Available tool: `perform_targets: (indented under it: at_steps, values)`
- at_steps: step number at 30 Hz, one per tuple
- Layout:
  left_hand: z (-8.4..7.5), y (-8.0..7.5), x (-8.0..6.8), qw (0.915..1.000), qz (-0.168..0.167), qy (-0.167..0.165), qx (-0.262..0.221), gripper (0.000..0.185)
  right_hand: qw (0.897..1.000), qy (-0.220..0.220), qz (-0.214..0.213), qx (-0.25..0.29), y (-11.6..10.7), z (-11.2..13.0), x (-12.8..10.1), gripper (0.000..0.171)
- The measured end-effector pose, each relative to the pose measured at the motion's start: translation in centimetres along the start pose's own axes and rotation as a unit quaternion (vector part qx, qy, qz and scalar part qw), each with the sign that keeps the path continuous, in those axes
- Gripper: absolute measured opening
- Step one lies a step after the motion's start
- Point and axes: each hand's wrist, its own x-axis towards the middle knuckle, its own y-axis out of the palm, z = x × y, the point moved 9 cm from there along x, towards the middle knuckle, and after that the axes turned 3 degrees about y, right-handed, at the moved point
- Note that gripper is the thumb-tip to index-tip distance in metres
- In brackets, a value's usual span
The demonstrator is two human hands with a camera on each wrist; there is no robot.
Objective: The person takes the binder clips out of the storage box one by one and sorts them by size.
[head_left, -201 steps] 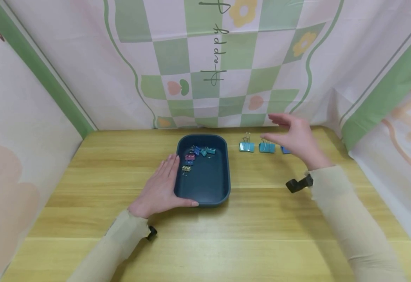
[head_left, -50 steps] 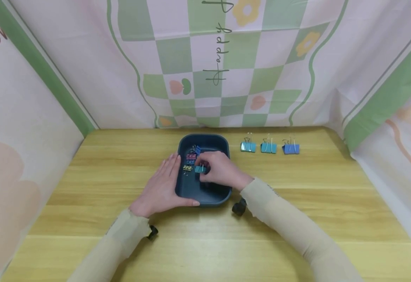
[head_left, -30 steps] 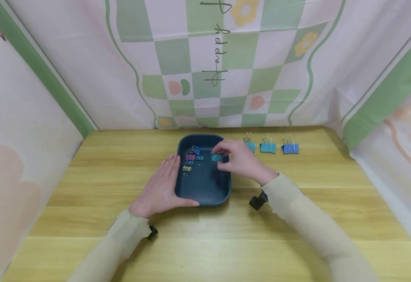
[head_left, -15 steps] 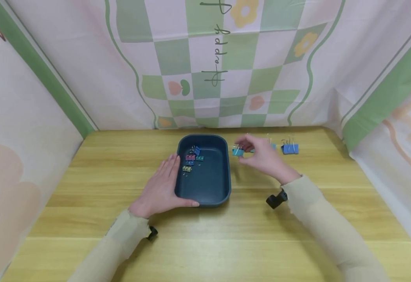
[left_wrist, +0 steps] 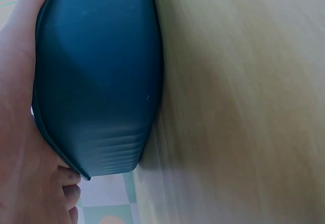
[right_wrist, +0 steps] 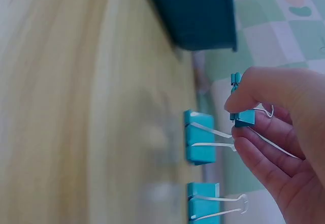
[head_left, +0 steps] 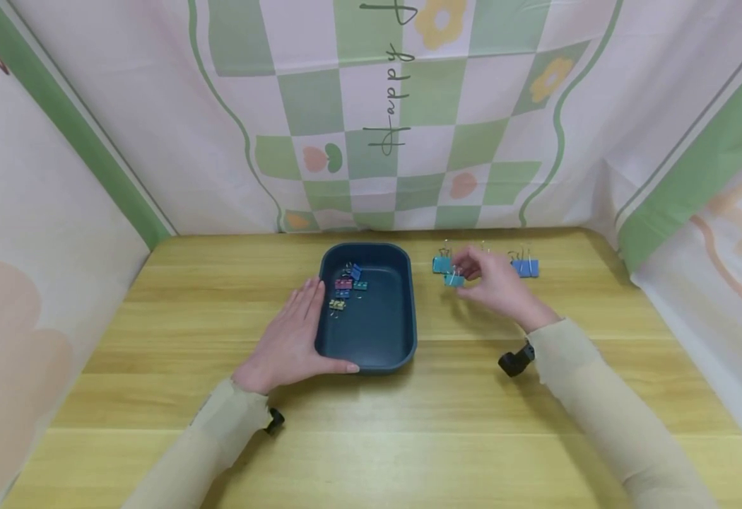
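Now my right hand (head_left: 495, 286) pinches a small teal binder clip (right_wrist: 242, 113) in its fingers.
It hangs above the desk (head_left: 409, 424) beside 2 larger teal clips; my flat left hand (head_left: 291, 339) touches the blue tray (head_left: 403, 339).

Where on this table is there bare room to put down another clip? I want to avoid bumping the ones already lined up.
Bare wood lies in front of the tray toward the near edge, left of the left hand, and right of the blue clip. It is crowded between the tray and that clip, where the right hand holds a small teal clip beside the standing teal clip.
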Motion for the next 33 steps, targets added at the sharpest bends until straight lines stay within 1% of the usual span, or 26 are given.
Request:
perform_targets:
  at_steps: [5,9,15,21,24,28,33]
  values:
    - [0.0,0.1,0.0,1.0,0.001,0.0,0.002,0.147,0.999,0.028,0.028,-0.011,1.4,-1.9,-0.1,0.05]
    - [0.0,0.1,0.0,1.0,-0.001,0.001,0.003,0.147,0.999,0.03,0.039,-0.024,2.2,-2.6,-0.2,0.05]
    - [-0.1,0.1,0.0,1.0,-0.001,0.003,0.002,0.147,0.998,0.024,0.04,-0.043,2.7,-2.8,-0.2,0.048]
    - [0.0,0.1,0.0,1.0,0.0,0.0,0.0,0.147,0.998,0.023,0.044,-0.04,2.8,-2.7,-0.1,0.05]
    - [0.0,0.1,0.1,1.0,-0.002,0.001,0.0,0.147,0.998,0.03,0.048,-0.031,2.7,-2.8,-0.2,0.055]
    - [-0.1,0.0,0.1,1.0,-0.004,0.003,-0.002,0.148,0.999,0.027,0.042,-0.015,2.0,-2.1,-0.1,0.059]
    - [0.0,0.1,0.0,1.0,0.0,0.002,-0.002,0.147,1.0,-0.012,0.009,-0.021,0.2,0.5,0.5,0.054]
